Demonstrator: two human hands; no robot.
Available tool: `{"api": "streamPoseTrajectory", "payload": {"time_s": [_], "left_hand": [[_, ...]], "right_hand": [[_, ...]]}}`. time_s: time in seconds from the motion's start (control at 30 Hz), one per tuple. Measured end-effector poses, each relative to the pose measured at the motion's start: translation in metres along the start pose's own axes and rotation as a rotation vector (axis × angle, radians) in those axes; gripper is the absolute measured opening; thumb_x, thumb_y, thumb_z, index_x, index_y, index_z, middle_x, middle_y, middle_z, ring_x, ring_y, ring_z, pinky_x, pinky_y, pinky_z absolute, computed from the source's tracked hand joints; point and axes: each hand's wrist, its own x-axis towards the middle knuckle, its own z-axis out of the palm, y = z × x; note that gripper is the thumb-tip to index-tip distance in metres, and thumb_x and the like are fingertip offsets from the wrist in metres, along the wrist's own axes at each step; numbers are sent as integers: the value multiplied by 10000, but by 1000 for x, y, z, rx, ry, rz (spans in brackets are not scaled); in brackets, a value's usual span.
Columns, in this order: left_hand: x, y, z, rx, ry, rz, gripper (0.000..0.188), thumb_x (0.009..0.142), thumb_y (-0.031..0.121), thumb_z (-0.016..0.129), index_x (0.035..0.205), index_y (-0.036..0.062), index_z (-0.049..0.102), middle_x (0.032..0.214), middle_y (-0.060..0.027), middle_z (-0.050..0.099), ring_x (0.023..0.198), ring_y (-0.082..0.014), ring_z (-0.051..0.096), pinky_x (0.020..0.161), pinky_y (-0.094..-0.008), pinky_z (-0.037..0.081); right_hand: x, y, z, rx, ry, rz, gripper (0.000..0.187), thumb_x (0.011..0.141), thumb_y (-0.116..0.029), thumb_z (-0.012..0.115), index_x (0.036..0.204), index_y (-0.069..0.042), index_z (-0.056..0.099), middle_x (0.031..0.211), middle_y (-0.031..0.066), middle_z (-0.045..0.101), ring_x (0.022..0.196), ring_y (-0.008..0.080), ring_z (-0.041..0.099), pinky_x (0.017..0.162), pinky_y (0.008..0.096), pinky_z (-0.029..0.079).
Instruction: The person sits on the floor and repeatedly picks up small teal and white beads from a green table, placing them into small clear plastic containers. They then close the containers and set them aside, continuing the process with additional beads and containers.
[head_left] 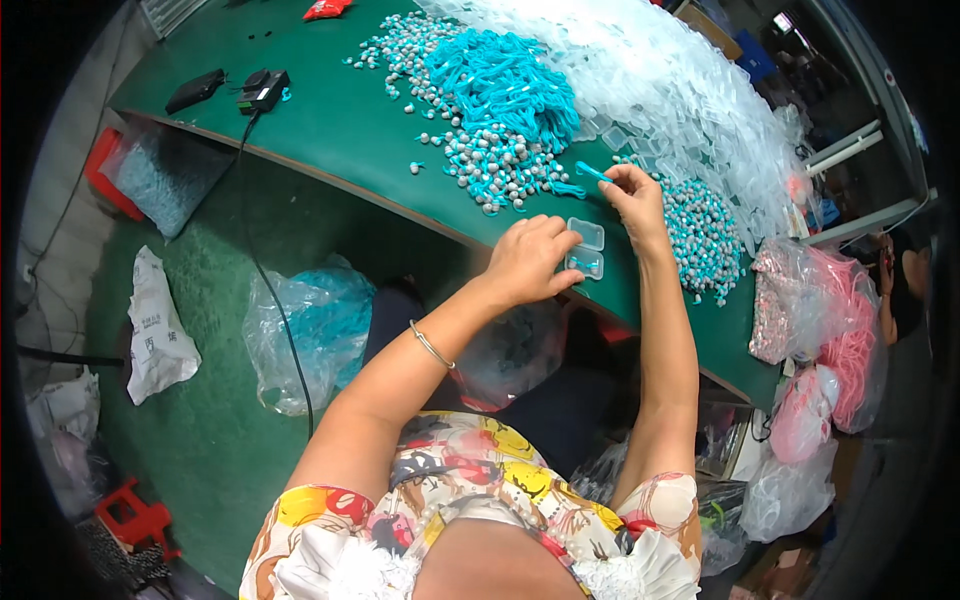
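Over table (pixel 330 105), right grip (pixel 637 205) pinched, holding teal strap (pixel 592 173)

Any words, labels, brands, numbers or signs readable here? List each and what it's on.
White sack on the floor: large dark printed characters, not transcribed; smaller print above them is too small to read.
Red packet at the table's far edge: any lettering too small to read.
Black device on the table: any markings too small to read.
Open clear case by the left hand: no text visible.
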Motion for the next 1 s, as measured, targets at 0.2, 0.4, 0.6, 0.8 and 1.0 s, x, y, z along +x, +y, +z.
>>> {"api": "streamPoseTrajectory", "payload": {"time_s": [0.2, 0.4, 0.6, 0.8, 1.0], "left_hand": [[-4, -4, -1, -25, -13, -43, 456, 690, 306, 824, 1061, 100, 656, 910, -61, 583, 901, -278, 592, 780, -414, 480], [0, -4, -4, -67, -50, -61, 470, 678, 299, 835, 1079, 118, 669, 884, -48, 598, 884, -271, 606, 765, -408, 485], [0, -5, -4, -76, -58, -62, 471, 677, 297, 836, 1078, 114, 667, 880, -46, 599, 881, -273, 604, 764, -409, 484], [0, -5, -5, -56, -43, -49, 466, 677, 293, 836, 1073, 115, 666, 879, -46, 601, 886, -272, 601, 766, -408, 484], [-1, -6, -3, -67, -40, -24, 487, 688, 293, 833, 1099, 112, 647, 892, -50, 613, 889, -278, 605, 770, -408, 482]], "right_hand": [[-80, -17, -1, -85, 3, -69, 94, 859, -3, 675, 949, -6, 647, 854, -9, 634, 751, 51, 561, 665, 218, 449], [-111, -4, 3, -377, 83, -275, 148, 801, -54, 736, 931, -40, 666, 908, 58, 687, 849, 200, 631, 793, 338, 458], [-111, -6, 8, -728, 99, -460, 139, 767, -113, 753, 877, -92, 672, 908, 38, 663, 909, 252, 601, 848, 394, 387], [-97, -24, 0, -832, 46, -462, 111, 827, -159, 695, 925, -108, 686, 943, 42, 653, 926, 247, 594, 863, 398, 382], [-75, -15, 3, -981, -48, -431, 190, 812, -163, 725, 989, -111, 683, 933, 50, 642, 927, 255, 592, 902, 448, 356]]}}
